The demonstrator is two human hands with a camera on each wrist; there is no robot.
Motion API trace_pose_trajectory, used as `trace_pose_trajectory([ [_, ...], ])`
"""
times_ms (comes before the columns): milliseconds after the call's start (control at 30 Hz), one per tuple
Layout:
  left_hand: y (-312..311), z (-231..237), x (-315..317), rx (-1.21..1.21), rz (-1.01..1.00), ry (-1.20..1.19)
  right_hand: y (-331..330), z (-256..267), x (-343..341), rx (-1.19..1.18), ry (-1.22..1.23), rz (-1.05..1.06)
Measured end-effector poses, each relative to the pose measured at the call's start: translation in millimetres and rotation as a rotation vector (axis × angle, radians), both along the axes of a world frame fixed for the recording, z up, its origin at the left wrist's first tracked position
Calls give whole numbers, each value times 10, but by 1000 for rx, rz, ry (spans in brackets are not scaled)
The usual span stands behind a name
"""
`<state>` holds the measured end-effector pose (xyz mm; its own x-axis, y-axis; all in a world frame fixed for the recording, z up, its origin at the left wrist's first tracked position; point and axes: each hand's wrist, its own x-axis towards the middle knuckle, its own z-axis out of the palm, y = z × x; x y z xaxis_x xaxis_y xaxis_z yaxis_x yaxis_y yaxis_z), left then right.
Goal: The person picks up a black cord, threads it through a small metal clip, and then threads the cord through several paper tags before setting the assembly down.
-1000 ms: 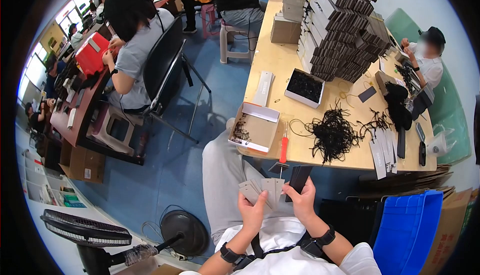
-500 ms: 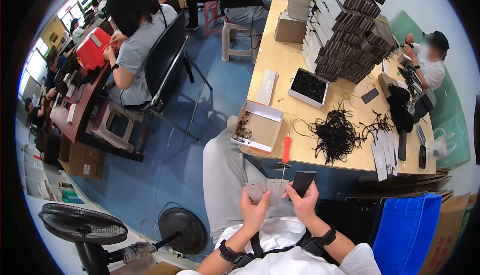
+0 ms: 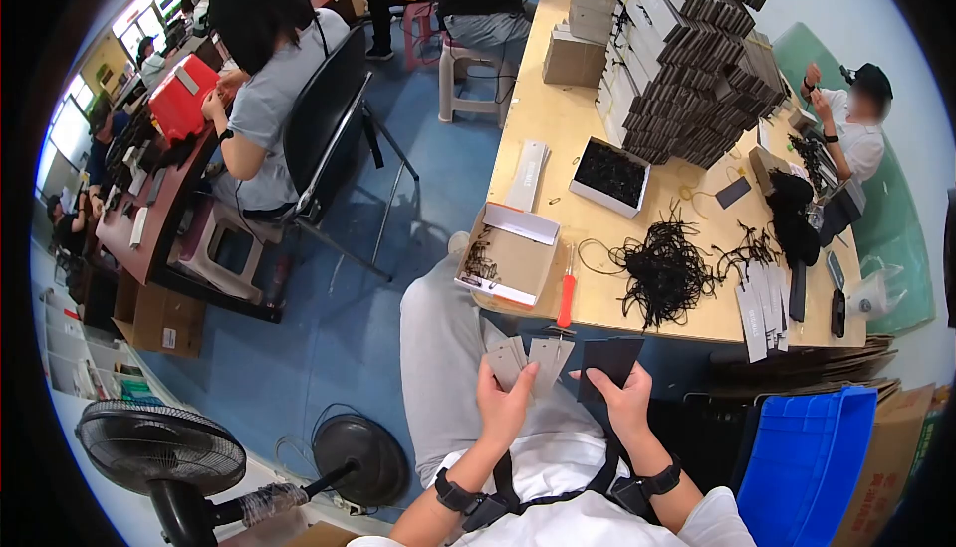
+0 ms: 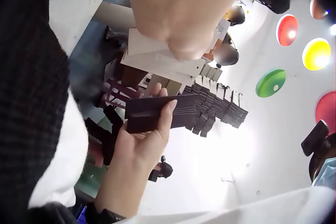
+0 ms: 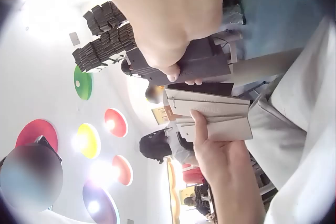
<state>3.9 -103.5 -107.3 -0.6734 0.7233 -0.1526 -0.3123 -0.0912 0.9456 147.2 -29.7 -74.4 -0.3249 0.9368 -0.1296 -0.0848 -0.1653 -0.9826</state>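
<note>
In the head view my left hand holds a fan of light grey tags, thumb on top. My right hand grips dark tags spread a little apart, beside the grey ones. The right wrist view shows the light tags fanned under the left thumb, each with a small hole, and the dark tags above them in the right hand. Seen from the left wrist, the dark stack lies across the right hand's palm, thumb over its edge.
On the table are an open box, a red-handled tool, a black string pile, a box of black pieces and tall tag stacks. A blue crate stands at right, a fan at left.
My right hand has moved slightly right, away from the left, and the dark tags in it are spread wider than before. The left hand still holds the light tags.
</note>
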Motion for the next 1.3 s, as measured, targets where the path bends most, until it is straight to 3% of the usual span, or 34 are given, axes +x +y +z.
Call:
trace_pose_trajectory([
  [67, 57, -52, -31, 9, -2, 6, 12, 52, 38, -117, 52, 62],
  [200, 158, -70, -72, 37, -12, 1, 11, -125, 140, -104, 45, 139],
  [267, 166, -117, -89, 35, -8, 5, 17, -181, 125, 105, -233, 170],
  [367, 142, -210, -143, 15, 36, 16, 53, 28, -14, 235, -385, 161],
  [600, -81, -144, -328, -27, 143, 15, 26, -97, 33, 500, -413, 158],
  [667, -186, -89, -335, -28, 128, 23, 69, -202, 27, 724, -428, 98],
  [933, -398, -77, -272, -94, 36, 61, 55, -166, 9, 588, -416, 120],
  [1133, -433, -65, -136, -65, -100, -13, 115, -132, -119, 367, -302, 72],
  [1200, -394, -21, -62, -63, -161, 75, 156, -151, -145, 235, -286, 72],
  [1233, -367, -22, -39, -60, -162, 78, 160, -135, -141, 238, -284, 70],
  [1300, -299, -44, -3, -116, -175, 122, 175, -83, -106, 499, -471, 41],
])
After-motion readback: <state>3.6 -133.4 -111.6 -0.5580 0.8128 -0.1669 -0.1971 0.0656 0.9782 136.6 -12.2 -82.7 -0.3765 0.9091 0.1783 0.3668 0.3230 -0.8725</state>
